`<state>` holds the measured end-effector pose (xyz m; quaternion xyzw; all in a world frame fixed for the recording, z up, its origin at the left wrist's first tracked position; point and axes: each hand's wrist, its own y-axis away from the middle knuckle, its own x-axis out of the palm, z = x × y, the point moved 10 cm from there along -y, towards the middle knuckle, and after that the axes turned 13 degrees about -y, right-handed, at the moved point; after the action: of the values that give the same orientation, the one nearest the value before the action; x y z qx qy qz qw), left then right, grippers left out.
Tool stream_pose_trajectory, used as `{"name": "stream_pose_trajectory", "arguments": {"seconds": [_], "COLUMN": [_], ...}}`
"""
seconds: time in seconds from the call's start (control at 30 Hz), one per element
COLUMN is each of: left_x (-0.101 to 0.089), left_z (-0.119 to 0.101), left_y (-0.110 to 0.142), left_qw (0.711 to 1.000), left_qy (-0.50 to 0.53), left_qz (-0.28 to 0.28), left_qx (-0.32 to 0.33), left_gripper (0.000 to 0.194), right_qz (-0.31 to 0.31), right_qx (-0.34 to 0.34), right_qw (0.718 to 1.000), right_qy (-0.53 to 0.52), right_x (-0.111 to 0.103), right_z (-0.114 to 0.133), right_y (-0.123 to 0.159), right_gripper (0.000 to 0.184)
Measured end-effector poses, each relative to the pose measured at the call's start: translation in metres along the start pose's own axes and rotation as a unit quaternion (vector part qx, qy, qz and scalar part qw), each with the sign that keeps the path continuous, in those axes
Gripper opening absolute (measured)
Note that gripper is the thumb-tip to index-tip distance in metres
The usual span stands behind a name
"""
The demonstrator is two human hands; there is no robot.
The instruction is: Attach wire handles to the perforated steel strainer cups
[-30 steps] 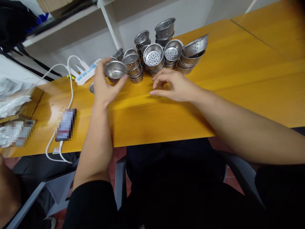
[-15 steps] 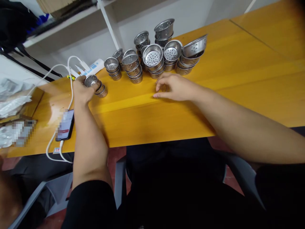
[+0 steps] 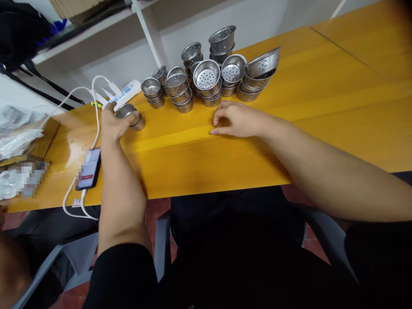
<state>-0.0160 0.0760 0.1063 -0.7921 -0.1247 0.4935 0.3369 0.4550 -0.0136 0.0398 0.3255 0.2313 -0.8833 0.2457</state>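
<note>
My left hand [image 3: 115,123] is around a short stack of small perforated steel cups at the table's left. Its thumb lies across the front of the top cup [image 3: 125,110], and its fingers are spread apart on the far left side. Beneath sits a lower cup [image 3: 139,125], partly hidden by the thumb. My right hand [image 3: 230,120] hovers over or rests on the table with curled fingers and the thumb apart, holding nothing. Just behind it stand several stacks of perforated cups [image 3: 207,79]. One wider cup [image 3: 264,63] sits tilted on the rightmost stack.
A phone [image 3: 88,169] on a white cable lies beside my left forearm. Behind my left hand is a white power strip [image 3: 127,94]. Plastic bags [image 3: 19,137] lie at the far left. Shelving [image 3: 180,25] stands behind the wooden table [image 3: 337,107].
The top cup has settled slightly lower onto the cup beneath, and my left fingers have loosened around it. My right hand has shifted a little to the right.
</note>
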Motion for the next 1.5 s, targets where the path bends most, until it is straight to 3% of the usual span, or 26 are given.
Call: {"name": "stream_pose_trajectory", "arguments": {"seconds": [0.03, 0.07, 0.13, 0.23, 0.33, 0.47, 0.7, 0.87, 1.03, 1.13, 1.23, 1.37, 1.5], "left_x": [-0.011, -0.017, -0.017, 0.022, 0.067, 0.104, 0.119, 0.119, 0.095, 0.074, 0.062, 0.071, 0.090], "left_z": [0.003, -0.011, -0.064, -0.141, -0.182, -0.182, -0.156, -0.155, -0.162, -0.177, -0.206, -0.244, -0.262], "left_y": [0.001, 0.002, 0.002, 0.006, 0.014, 0.014, 0.003, 0.002, 0.001, 0.005, 0.014, 0.028, 0.037], "left_qw": [0.995, 0.990, 0.990, 0.996, 0.995, 0.994, 0.995, 0.995, 0.994, 0.993, 0.991, 0.985, 0.978], "left_qy": [-0.022, -0.024, -0.011, 0.015, 0.044, 0.067, 0.078, 0.083, 0.081, 0.075, 0.077, 0.078, 0.100], "left_qz": [-0.060, -0.099, -0.136, -0.058, 0.019, 0.056, 0.020, -0.001, -0.044, -0.063, -0.038, 0.052, 0.120], "left_qx": [-0.080, -0.094, -0.029, 0.065, 0.093, 0.068, 0.057, 0.061, 0.052, 0.059, 0.100, 0.142, 0.138], "left_gripper": [0.102, 0.106, 0.100, 0.084, 0.092, 0.093, 0.073, 0.077, 0.072, 0.067, 0.065, 0.069, 0.097], "right_qz": [0.005, 0.009, 0.016, 0.020, 0.015, 0.004, -0.002, 0.004, -0.007, -0.048, -0.112, -0.145, -0.119], "right_qx": [0.002, 0.005, 0.013, 0.017, 0.012, 0.010, 0.006, 0.006, 0.004, -0.023, -0.045, -0.069, -0.097], "right_qw": [1.000, 1.000, 0.999, 0.999, 0.999, 1.000, 1.000, 1.000, 1.000, 0.998, 0.990, 0.980, 0.982], "right_qy": [0.009, 0.017, 0.029, 0.032, 0.026, 0.013, 0.009, 0.010, 0.000, -0.023, -0.072, -0.118, -0.109], "right_x": [0.001, 0.001, 0.002, 0.002, 0.003, 0.003, 0.005, 0.008, 0.006, -0.004, -0.019, -0.025, -0.015], "right_z": [-0.003, -0.005, -0.008, -0.008, -0.007, -0.006, -0.003, -0.002, -0.004, 0.012, 0.037, 0.065, 0.074], "right_y": [0.000, 0.000, 0.000, 0.000, 0.000, -0.001, -0.001, -0.001, -0.001, 0.000, 0.006, 0.011, 0.009], "right_gripper": [0.032, 0.032, 0.033, 0.035, 0.035, 0.035, 0.036, 0.040, 0.039, 0.042, 0.050, 0.061, 0.051]}}
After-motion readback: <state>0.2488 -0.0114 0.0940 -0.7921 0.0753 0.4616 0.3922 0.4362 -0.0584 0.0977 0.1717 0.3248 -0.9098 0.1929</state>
